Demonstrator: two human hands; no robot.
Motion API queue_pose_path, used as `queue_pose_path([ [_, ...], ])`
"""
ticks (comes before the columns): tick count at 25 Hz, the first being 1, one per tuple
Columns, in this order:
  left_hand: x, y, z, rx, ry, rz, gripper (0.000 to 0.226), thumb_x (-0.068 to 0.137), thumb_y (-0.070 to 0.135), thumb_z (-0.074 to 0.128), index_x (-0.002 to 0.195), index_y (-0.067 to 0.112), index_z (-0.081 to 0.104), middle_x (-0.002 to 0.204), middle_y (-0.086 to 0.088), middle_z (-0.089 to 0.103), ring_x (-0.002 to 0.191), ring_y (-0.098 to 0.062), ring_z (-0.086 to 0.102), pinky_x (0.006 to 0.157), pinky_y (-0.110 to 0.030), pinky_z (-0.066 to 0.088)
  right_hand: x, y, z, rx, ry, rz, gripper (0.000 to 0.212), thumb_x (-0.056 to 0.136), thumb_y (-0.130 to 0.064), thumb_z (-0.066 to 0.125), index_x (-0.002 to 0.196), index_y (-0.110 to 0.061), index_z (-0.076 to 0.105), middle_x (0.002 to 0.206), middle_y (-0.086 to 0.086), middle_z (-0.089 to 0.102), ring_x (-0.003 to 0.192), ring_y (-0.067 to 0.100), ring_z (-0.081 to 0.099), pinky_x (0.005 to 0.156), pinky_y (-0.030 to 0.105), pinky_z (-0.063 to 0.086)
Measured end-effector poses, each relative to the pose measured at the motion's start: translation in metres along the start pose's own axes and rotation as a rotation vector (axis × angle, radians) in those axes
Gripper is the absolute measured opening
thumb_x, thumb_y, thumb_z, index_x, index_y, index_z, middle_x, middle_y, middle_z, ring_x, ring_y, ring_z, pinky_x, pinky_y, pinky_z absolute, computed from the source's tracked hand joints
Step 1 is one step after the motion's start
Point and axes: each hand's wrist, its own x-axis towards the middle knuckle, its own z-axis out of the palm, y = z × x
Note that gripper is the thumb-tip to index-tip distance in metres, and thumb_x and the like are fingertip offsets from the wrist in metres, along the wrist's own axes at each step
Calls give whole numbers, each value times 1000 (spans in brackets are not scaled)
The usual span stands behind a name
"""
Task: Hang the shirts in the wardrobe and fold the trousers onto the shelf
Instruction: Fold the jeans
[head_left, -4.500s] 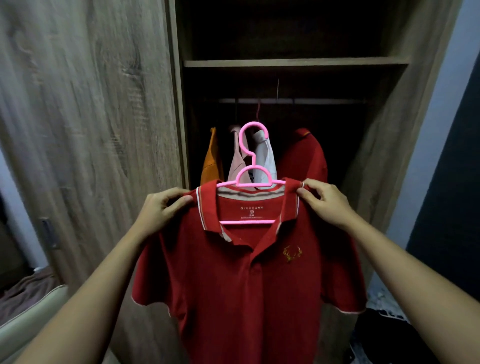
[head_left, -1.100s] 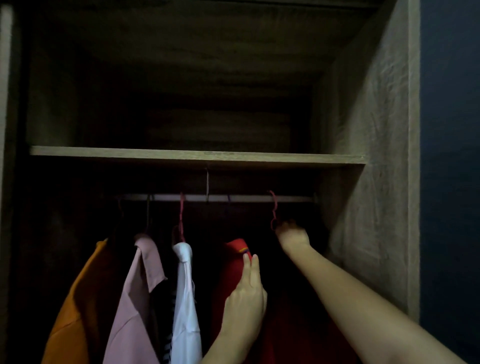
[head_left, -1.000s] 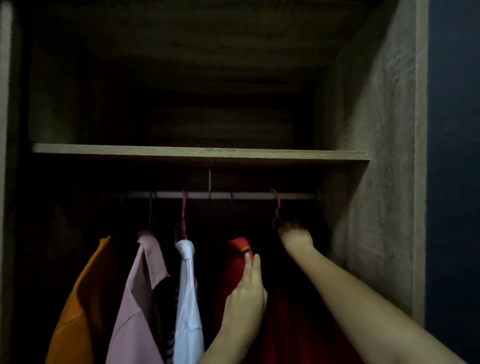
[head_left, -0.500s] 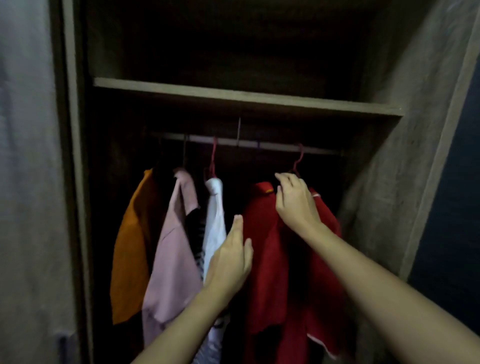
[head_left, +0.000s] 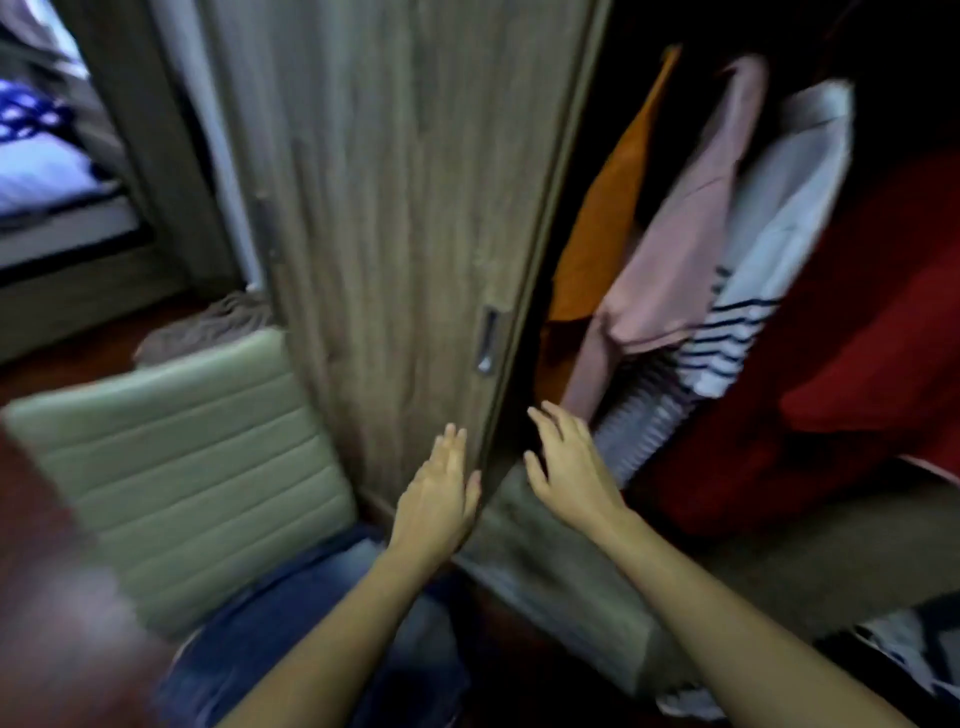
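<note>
The left hand (head_left: 439, 499) and right hand (head_left: 566, 467) are spread and empty beside the wardrobe door (head_left: 405, 208) edge. The red shirt (head_left: 857, 338) hangs at right. The denim trousers (head_left: 239, 660) lie near, beside a padded seat (head_left: 197, 467). Risk: a hurried reach for them strikes the door edge. The room is dim, and a bed (head_left: 41, 171) stands far left.

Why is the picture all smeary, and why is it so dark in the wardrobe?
In the head view, motion blur smears everything, the striped shirt and the door alike; the inside of the wardrobe lies in shadow; the bedding at top left glares pale.
</note>
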Motion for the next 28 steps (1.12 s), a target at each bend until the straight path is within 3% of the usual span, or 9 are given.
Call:
queue_pose_path([
  [3, -62, -89, 17, 46, -88, -199, 57, 100, 30, 36, 149, 9, 18, 158, -9, 12, 145, -25, 17, 112, -36, 26, -34, -50, 81, 63, -223, -35, 59, 83, -34, 46, 133, -3, 48, 140, 22, 45, 128, 40, 43, 104, 49, 37],
  [7, -141, -188, 43, 142, -228, -461, 59, 100, 33, 34, 150, 10, 13, 159, -9, 1, 147, -25, 3, 115, -43, 20, -66, -95, 176, 126, -501, -79, 60, 90, -35, 47, 141, -6, 37, 151, 21, 26, 139, 39, 25, 111, 46, 29],
  [12, -229, -278, 82, 148, -294, -766, 63, 100, 35, 35, 150, 9, 9, 159, -10, -2, 147, -25, 3, 116, -42, 21, -105, -126, 292, 15, -849, -179, 65, 97, -42, 36, 150, -17, 9, 158, 11, -5, 146, 29, -3, 117, 40, 10],
  [15, -264, -318, 113, 126, -325, -904, 64, 100, 38, 32, 150, 8, 7, 159, -9, -3, 147, -24, 4, 114, -41, 22, -124, -140, 357, -45, -940, -259, 67, 97, -43, 35, 150, -18, 1, 157, 12, -16, 145, 30, -11, 117, 40, 3],
  [18, -283, -345, 146, 38, -301, -1015, 66, 99, 41, 33, 150, 9, 7, 159, -9, 0, 146, -24, 5, 115, -40, 20, -116, -157, 412, -40, -946, -351, 67, 98, -42, 35, 150, -19, -1, 156, 12, -20, 144, 30, -15, 117, 40, 1],
  [20, -291, -348, 163, -74, -259, -1084, 70, 97, 44, 37, 150, 8, 9, 159, -10, 4, 146, -25, 9, 114, -39, 21, -99, -170, 438, 0, -855, -426, 66, 98, -37, 39, 150, -15, 5, 156, 16, -14, 145, 33, -10, 117, 42, 3],
  [24, -300, -337, 189, -245, -107, -1224, 70, 94, 39, 51, 148, 7, 21, 154, -15, 20, 141, -30, 22, 113, -37, 24, -60, -196, 486, 27, -577, -548, 63, 86, -21, 62, 140, -1, 36, 148, 27, 29, 137, 44, 28, 109, 52, 27],
  [28, -295, -330, 189, -332, 94, -1432, 82, 83, 46, 65, 145, 11, 24, 136, -17, 34, 125, -33, 35, 97, -41, 38, -34, -209, 511, -39, -542, -611, 64, 79, -21, 70, 133, 2, 44, 130, 26, 51, 123, 42, 47, 105, 52, 34],
])
